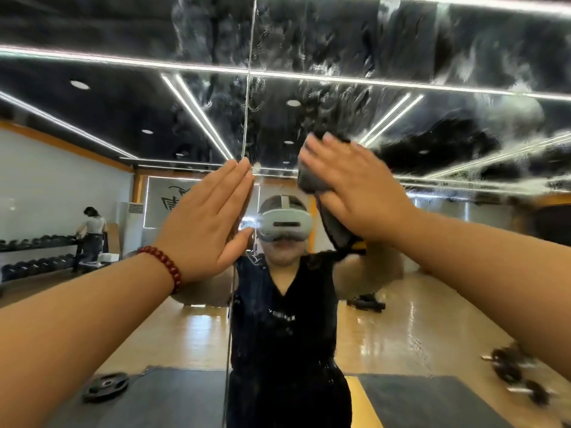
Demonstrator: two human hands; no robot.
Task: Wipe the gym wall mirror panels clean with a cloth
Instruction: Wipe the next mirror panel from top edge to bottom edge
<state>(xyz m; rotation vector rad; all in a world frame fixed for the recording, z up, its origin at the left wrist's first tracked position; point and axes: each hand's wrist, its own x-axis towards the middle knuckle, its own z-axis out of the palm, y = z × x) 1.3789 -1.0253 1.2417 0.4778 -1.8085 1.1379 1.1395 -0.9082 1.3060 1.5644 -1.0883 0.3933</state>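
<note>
Head view: hands (355,193), cloth (312,180), mirror (432,88)

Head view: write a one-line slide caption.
Right hand presses a dark grey cloth flat against the streaked gym wall mirror; left hand, red bead bracelet on wrist, braces beside the panel seam.

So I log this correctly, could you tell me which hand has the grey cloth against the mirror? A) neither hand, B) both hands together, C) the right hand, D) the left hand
C: the right hand presses the grey cloth flat on the mirror, while the left hand rests bare beside the panel seam.
</note>
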